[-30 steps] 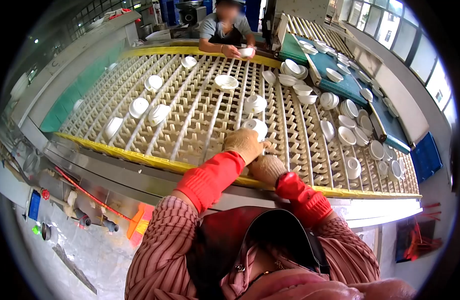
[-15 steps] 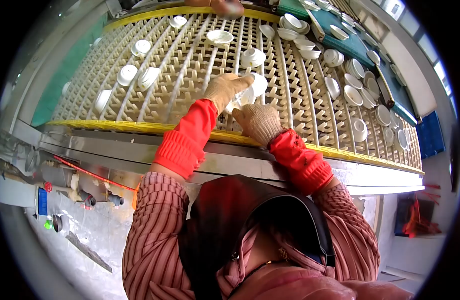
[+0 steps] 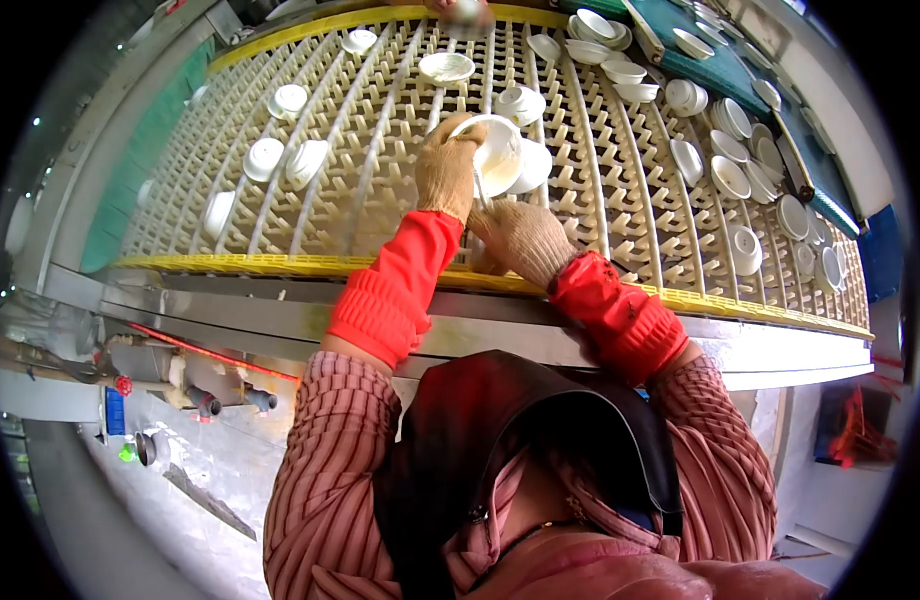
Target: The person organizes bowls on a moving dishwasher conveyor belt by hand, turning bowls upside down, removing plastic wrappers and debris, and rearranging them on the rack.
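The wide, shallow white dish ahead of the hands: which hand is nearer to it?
Left. The left hand, holding a tilted bowl, is on the near side of the dish; the right hand is farther back and to the right.

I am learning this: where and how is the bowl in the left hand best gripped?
Probably pinch the bowl at its upper-left rim, from the left, as the left hand does: the mouth tilts open to view, exposing that edge.
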Demonstrator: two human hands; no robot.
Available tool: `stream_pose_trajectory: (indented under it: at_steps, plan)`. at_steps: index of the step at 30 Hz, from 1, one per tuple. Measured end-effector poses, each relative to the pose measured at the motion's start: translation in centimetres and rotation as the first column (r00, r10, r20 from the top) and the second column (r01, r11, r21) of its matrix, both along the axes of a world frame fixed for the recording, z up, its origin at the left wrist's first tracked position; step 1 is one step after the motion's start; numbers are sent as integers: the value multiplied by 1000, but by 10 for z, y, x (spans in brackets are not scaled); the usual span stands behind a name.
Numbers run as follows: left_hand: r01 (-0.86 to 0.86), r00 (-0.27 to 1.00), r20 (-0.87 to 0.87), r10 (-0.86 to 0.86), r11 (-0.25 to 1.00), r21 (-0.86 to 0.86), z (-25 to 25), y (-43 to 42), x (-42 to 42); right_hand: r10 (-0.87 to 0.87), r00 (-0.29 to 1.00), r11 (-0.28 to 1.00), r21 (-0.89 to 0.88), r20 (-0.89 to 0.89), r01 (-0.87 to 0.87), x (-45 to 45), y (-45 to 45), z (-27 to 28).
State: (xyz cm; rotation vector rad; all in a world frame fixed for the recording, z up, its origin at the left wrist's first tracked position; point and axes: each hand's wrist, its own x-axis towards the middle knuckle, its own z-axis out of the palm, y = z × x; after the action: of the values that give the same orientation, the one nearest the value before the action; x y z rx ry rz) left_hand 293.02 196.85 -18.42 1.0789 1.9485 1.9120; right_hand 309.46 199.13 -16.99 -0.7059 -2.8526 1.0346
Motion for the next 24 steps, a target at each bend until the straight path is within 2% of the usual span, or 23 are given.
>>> stream_pose_trajectory:
  at_steps: [2,3,4,5,6,7,9,11,12,13,14,16,17,18,19,21,22,23,24]
  plan:
    - [-23,1000,18,22,998,57,4,-5,-6,-125,992,954,-274,6,122,1,2,-3]
    - [-28,999,35,25,996,86,8,-7,-9,-143,989,949,-278,47,151,6,2,10]
    - [-32,998,49,27,992,118,14,-10,-9,-177,983,774,-624,-52,106,11,10,-5]
    - [-50,998,39,44,985,168,19,-12,-6,-210,964,664,-747,-163,19,17,19,-17]
    - [-20,993,-107,48,969,247,14,-9,-12,-258,930,536,-840,-261,-87,21,27,-25]
    - [30,962,-269,32,974,222,24,-14,-8,-304,928,473,-880,-216,-50,24,29,-15]
    - [168,818,-576,-18,963,209,37,-20,0,-354,899,321,-936,-257,-142,18,47,-37]
    - [257,753,-650,-102,955,149,31,-17,12,-370,886,189,-956,-280,-223,14,57,-52]
    - [335,738,-643,-204,938,86,30,-19,18,-369,888,166,-960,-274,-227,9,58,-52]
    - [349,668,-728,-153,929,125,28,-15,25,-186,891,539,-801,-413,-259,-7,78,-101]
    - [386,643,-731,-228,921,52,32,-17,27,-257,888,329,-899,-382,-291,-2,69,-90]
    - [447,509,-852,-123,884,139,31,-12,40,-395,887,-140,-938,-241,-317,7,51,-66]
    - [458,443,-890,-105,880,124,32,-12,44,-471,847,-188,-910,-246,-369,8,48,-71]
    - [466,376,-923,-85,878,109,41,-15,50,-491,825,-178,-895,-280,-410,6,51,-85]
    - [492,340,-937,-85,865,100,48,-19,54,-497,769,-42,-874,-402,-483,0,62,-112]
    - [497,374,-922,-101,861,107,50,-19,59,-423,574,385,-713,-701,-586,-21,88,-184]
    - [501,392,-913,-113,859,108,49,-20,61,-237,558,699,-539,-795,-470,-22,85,-182]
    - [463,490,-852,-185,883,74,48,-23,62,-71,560,916,-276,-825,-292,-24,82,-181]
    - [442,534,-822,-200,894,70,42,-21,60,160,637,987,136,-754,-87,-7,66,-132]
